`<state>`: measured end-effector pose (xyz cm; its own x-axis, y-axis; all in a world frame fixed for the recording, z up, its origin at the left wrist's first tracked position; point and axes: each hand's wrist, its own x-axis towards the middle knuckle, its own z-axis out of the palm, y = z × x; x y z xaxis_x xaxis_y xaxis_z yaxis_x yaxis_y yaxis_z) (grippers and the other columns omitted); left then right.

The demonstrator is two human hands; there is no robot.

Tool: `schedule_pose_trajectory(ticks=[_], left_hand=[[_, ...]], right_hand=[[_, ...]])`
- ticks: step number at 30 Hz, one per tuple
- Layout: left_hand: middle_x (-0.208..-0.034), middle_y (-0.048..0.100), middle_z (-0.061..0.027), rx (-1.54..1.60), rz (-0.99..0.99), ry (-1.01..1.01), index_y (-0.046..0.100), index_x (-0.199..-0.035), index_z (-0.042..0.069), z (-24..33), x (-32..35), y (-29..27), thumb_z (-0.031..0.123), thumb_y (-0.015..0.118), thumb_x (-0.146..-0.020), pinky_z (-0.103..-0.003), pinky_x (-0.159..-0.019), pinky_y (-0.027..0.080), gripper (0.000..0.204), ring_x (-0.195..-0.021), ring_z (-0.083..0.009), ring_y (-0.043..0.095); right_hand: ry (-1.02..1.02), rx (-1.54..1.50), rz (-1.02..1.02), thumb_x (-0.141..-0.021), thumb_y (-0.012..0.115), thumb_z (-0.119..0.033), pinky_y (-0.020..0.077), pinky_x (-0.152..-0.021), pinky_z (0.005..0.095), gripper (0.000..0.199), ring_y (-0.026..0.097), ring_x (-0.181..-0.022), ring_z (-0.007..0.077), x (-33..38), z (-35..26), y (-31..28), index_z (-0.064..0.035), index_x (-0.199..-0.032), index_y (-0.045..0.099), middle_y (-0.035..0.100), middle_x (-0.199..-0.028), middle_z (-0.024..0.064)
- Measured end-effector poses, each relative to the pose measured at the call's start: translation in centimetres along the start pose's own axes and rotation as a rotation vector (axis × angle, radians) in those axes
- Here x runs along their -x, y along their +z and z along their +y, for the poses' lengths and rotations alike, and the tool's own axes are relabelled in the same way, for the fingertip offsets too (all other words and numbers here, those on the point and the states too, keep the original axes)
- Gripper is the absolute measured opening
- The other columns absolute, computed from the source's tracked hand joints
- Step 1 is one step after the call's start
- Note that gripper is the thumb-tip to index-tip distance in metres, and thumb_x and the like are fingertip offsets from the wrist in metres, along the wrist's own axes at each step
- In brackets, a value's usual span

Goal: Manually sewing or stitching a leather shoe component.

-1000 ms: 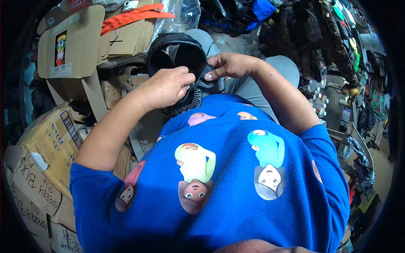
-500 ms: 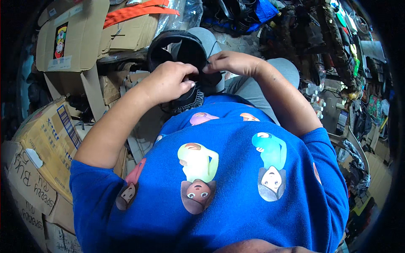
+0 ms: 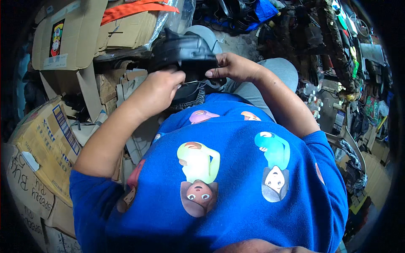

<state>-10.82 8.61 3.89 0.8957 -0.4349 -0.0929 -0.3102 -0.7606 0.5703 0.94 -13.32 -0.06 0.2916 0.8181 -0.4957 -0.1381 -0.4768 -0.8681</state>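
A black shoe (image 3: pixel 185 52) with a smooth, shiny upper is tilted over my lap, partly blurred by motion. My right hand (image 3: pixel 236 67) grips its right edge, thumb on the near side and fingers behind. At its lower left my left hand (image 3: pixel 160 88) is closed in a pinch, the fingertips partly hidden. A thin pale line (image 3: pixel 192 82), a thread or a slim tool, runs from those fingertips toward the right along the shoe's near edge. Beneath lies a dark ribbed or fringed piece (image 3: pixel 185 102), close to my blue shirt (image 3: pixel 236 168).
Cardboard boxes (image 3: pixel 46 143) crowd the left side, with flattened cardboard (image 3: pixel 130 31) and orange strips (image 3: pixel 139 10) at the far left. My grey-clad knee (image 3: pixel 280 71) is to the right. Small bottles (image 3: pixel 312 99) and cluttered shelving stand beyond it. Dark shoes (image 3: pixel 236 10) lie at the back.
The shoe has tipped so its opening no longer faces up and its upper shows. My left hand has moved left and slightly down; my right hand has shifted a little right.
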Motion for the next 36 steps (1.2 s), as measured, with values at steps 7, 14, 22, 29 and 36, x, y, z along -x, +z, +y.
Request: schedule_pose_trajectory(ticks=[7, 14, 22, 29, 36], left_hand=[[-0.079, 0.063, -0.017, 0.332, 0.07, -0.179, 0.066, -0.093, 0.002, 0.2, -0.4, -0.7, 0.003, 0.059, -0.078, -0.036, -0.068, 0.049, 0.017, -0.074, -0.0301, 0.063], [-0.081, 0.065, -0.0173, 0.462, -0.045, -0.311, 0.068, -0.097, 0.005, -0.2, -1.2, -1.2, 0.005, 0.058, -0.08, -0.034, -0.069, 0.05, 0.02, -0.074, -0.0283, 0.064], [-0.086, 0.064, -0.0143, 0.473, -0.004, -0.259, 0.065, -0.103, 0.003, -0.7, -1.4, -0.9, 0.004, 0.053, -0.084, -0.031, -0.075, 0.047, 0.022, -0.08, -0.0221, 0.061], [-0.081, 0.054, -0.0105, 0.359, -0.044, -0.142, 0.067, -0.098, 0.007, -0.7, -1.7, -0.3, 0.0, 0.055, -0.081, -0.031, -0.07, 0.044, 0.022, -0.077, -0.0231, 0.053], [-0.081, 0.051, -0.0104, 0.343, -0.042, -0.137, 0.067, -0.096, 0.007, -0.7, -1.7, -0.4, -0.003, 0.055, -0.078, -0.032, -0.069, 0.044, 0.025, -0.076, -0.0236, 0.053]], right_hand=[[-0.027, -0.05, 0.026, -0.086, 0.066, -0.026, 0.0438, -0.07, 0.0238, 0.027, 0.053, -0.074, 0.0071, -0.4, 0.8, 0.3, -0.0019, -0.099, 0.065, 0.063, -0.079, -0.0013], [-0.005, -0.139, 0.0, -0.086, 0.066, -0.027, 0.0439, -0.07, 0.0239, 0.03, 0.054, -0.074, 0.0075, -0.6, 1.3, 0.4, -0.0018, -0.103, 0.064, 0.063, -0.081, -0.0019], [-0.007, -0.166, -0.018, -0.086, 0.066, -0.029, 0.0441, -0.069, 0.0236, 0.03, 0.054, -0.074, 0.0076, -0.6, 1.2, 0.2, -0.0022, -0.1, 0.065, 0.063, -0.08, -0.0019], [0.065, -0.108, -0.021, -0.085, 0.067, -0.03, 0.043, -0.066, 0.0242, 0.03, 0.052, -0.07, 0.0074, -0.4, 0.5, 0.0, -0.0013, -0.095, 0.066, 0.061, -0.076, -0.0026], [0.055, -0.068, -0.007, -0.085, 0.068, -0.033, 0.0402, -0.058, 0.0225, 0.031, 0.05, -0.064, 0.006, -0.1, -0.1, 0.1, -0.0026, -0.088, 0.062, 0.058, -0.07, -0.0036]])
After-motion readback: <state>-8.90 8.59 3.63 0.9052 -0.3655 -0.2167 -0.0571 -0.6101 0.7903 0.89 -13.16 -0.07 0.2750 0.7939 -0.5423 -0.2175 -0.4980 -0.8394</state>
